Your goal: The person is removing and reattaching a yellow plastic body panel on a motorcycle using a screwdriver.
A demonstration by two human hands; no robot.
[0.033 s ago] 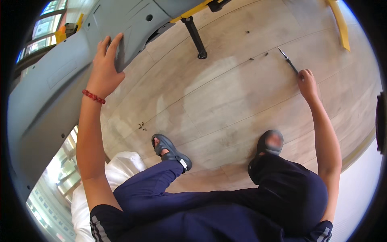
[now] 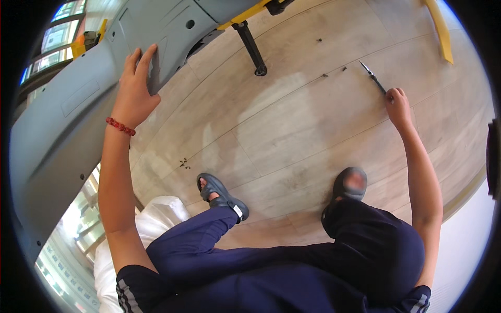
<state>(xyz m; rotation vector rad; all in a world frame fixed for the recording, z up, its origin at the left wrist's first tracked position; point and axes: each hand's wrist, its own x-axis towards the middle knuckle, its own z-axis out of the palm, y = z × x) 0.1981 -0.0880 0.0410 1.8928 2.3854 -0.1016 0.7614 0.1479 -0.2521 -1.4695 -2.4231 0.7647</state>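
Note:
My left hand (image 2: 136,91), with a red bead bracelet at the wrist, rests with fingers spread on a large grey moulded panel (image 2: 68,125) that has small holes and recesses. At the right, my right hand (image 2: 395,104) is closed around the dark handle of a screwdriver (image 2: 378,82), whose silver shaft points up and left over the wooden floor (image 2: 276,130). Small dark screws (image 2: 344,68) lie on the floor beyond its tip, and several more (image 2: 183,163) lie near my left foot.
A black strut (image 2: 250,49) hangs from the panel's yellow edge (image 2: 245,13). A curved yellow piece (image 2: 443,36) is at the upper right. My sandalled feet (image 2: 222,195) are below, beside a white plastic sack (image 2: 164,206). Windows show at the far left.

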